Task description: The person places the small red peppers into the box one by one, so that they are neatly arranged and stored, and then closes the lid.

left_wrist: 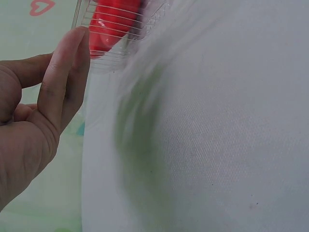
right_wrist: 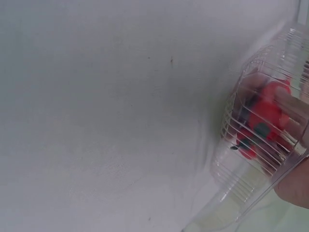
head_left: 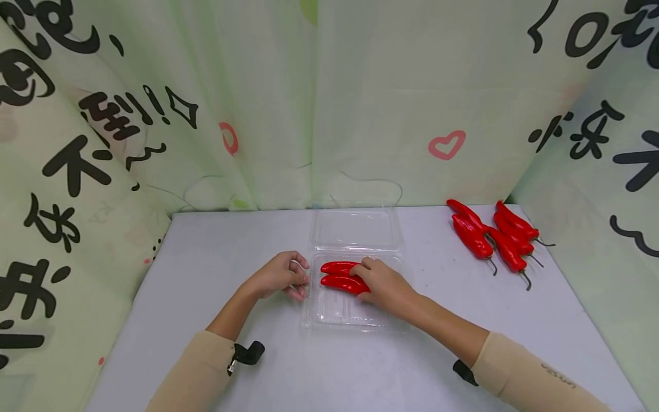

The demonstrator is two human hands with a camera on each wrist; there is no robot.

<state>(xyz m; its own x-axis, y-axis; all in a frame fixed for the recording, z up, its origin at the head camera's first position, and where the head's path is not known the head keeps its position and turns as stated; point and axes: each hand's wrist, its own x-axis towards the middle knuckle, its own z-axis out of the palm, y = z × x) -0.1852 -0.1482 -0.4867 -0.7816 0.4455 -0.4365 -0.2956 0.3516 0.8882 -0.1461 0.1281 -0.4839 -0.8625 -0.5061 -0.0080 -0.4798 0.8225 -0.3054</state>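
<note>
Two long red chili peppers (head_left: pixel 342 284) lie side by side in a clear plastic clamshell box (head_left: pixel 329 317), tips to the left. My right hand (head_left: pixel 386 286) reaches into the box and holds the stem ends, with thumb and fingers around them. Through the clear ribbed wall, the right wrist view shows red peppers (right_wrist: pixel 265 116) with green stem bases beside the fingers. My left hand (head_left: pixel 283 276) is at the box's left rim, fingers loosely bent and holding nothing. Its fingertips (left_wrist: pixel 79 36) appear right by the box wall in the left wrist view.
The box's clear lid (head_left: pixel 357 230) lies folded back behind it. Several more red chili peppers (head_left: pixel 471 237) lie in a loose group at the back right of the white table (head_left: pixel 231 240). Printed curtains (head_left: pixel 370 114) enclose the table's back and sides.
</note>
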